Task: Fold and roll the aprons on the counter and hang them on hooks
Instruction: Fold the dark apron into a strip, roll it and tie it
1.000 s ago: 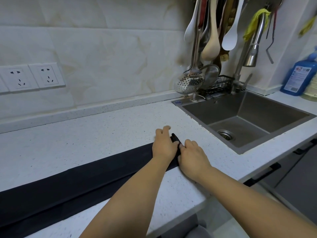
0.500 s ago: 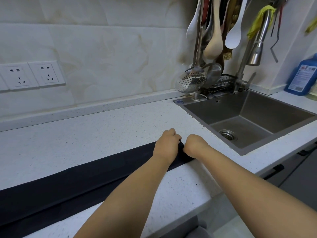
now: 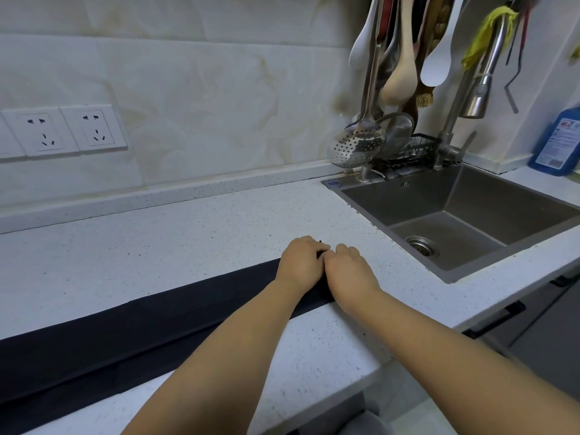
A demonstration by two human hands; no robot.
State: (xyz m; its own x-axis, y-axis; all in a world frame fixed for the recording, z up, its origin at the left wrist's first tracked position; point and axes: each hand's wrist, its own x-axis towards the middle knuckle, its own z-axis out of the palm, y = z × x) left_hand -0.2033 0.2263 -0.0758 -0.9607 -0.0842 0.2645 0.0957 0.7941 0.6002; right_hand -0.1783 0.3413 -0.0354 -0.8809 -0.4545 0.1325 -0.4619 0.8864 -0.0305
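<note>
Apron point(image 3: 125, 334), black, folded into long flat strip, end clutched by left hand point(image 3: 299, 265) and right hand point(image 3: 350, 273).

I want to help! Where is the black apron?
In the head view, the black apron lies as a long strip on the counter, its right end gripped by the left hand and right hand, left of the sink.
</note>
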